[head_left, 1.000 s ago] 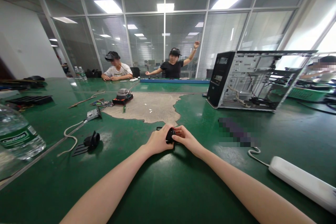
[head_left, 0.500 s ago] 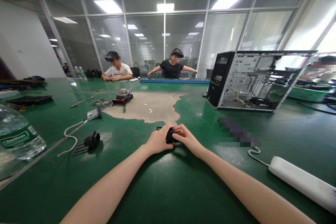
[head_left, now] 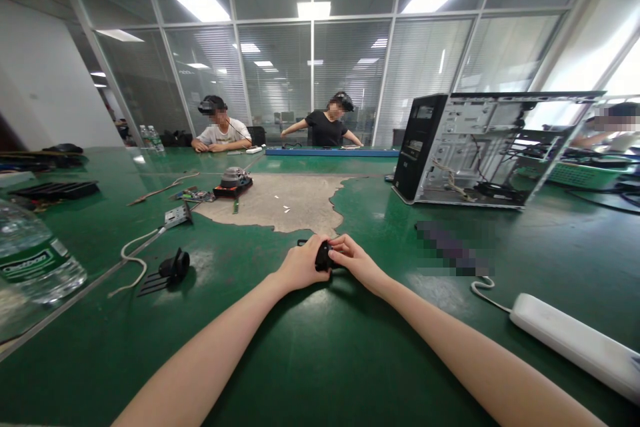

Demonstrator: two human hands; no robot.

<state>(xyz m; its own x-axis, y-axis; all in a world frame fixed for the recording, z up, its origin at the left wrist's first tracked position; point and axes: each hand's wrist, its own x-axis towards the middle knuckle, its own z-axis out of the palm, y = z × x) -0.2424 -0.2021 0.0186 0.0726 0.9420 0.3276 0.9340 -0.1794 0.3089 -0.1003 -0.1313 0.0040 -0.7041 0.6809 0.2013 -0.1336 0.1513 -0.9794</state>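
A small black part (head_left: 323,256) is between my two hands, just in front of the torn edge of the bare grey-brown patch (head_left: 280,203). My left hand (head_left: 303,265) is wrapped round its left side, and a thin black end sticks out beyond the fingers. From the right, my right hand (head_left: 354,260) presses its fingertips on the same part. Much of the part is hidden by the fingers. To the left, another black part with long prongs (head_left: 173,270) lies on the green table (head_left: 310,360).
An open computer case (head_left: 423,150) stands at the right. Nearer are a blurred dark object (head_left: 450,247) and a white power strip (head_left: 575,340). At left are a water bottle (head_left: 37,253), a white cable (head_left: 134,260) and a metal bracket (head_left: 177,215). Two people sit across the table.
The view has shifted very slightly. My hands keep almost the same hold on the black part. Across the table, the person in black has leaned a little and moved their arms.
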